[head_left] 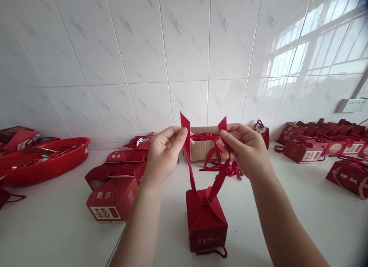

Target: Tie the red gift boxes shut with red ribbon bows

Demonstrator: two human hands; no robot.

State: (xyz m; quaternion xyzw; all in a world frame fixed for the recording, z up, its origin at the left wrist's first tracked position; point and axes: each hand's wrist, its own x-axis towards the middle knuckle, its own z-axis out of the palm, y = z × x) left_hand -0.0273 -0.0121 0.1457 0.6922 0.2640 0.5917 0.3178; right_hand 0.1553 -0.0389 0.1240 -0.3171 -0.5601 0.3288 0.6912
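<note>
A small red gift box (207, 224) stands on the white table at the lower middle, its curved top flaps closed and a dark red cord loop at its front base. A red ribbon (220, 178) rises from its top in two strands. My left hand (169, 152) pinches the left strand near its pointed end, between thumb and fingers. The right strand is pinched the same way by my right hand (244, 148). Both hands are raised above and beyond the box, apart from each other.
Behind my hands, a cardboard box (201, 151) holds red ribbons, with loose ones beside it. Closed red boxes (112, 200) stand at the left, near a red basin (57, 163) of small packets. More red boxes (306, 150) line the right. A tiled wall (186, 48) rises behind.
</note>
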